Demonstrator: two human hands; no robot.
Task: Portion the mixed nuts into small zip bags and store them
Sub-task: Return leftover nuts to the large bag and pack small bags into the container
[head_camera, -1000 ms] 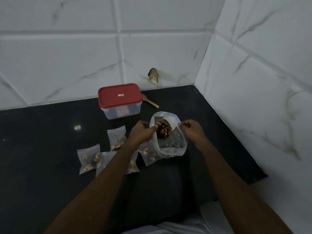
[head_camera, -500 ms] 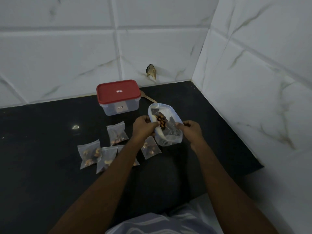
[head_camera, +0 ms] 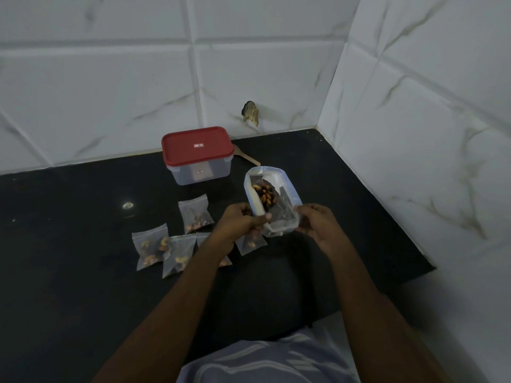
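- The left hand (head_camera: 240, 223) pinches the near left rim of the big bag (head_camera: 279, 217), with its fingers curled around the plastic.
- The right hand (head_camera: 318, 226) pinches the bag's near right corner, thumb and fingers closed on the edge.
- Between the two hands the big bag is held with its mouth spread wide and facing up towards the camera. I cannot tell whether its bottom touches the desk (head_camera: 69, 272).
- The nuts (head_camera: 264, 196) sit in a dark and orange clump deep inside the big bag, towards its left side.
- Small bags (head_camera: 151, 246) of nuts lie flat on the desk to the left of the hands (five, as far as I can count).
- One lies alone, nearer the box (head_camera: 200, 172).
- Three lie in a row nearer the person, their edges touching or overlapping, and the left forearm crosses the right-hand one.
- A fifth pokes out from under the left hand, just below the big bag.
- The box is clear and shut with a red lid (head_camera: 197, 146). It stands behind the small bags, near the wall (head_camera: 110, 78).
- A wooden spoon (head_camera: 249, 158) lies behind the box's right side, partly hidden by it.
- The wall is white marbled tile, with a chipped hole (head_camera: 250, 113) above the spoon.
- A striped shirt (head_camera: 262, 360) shows at the bottom edge.
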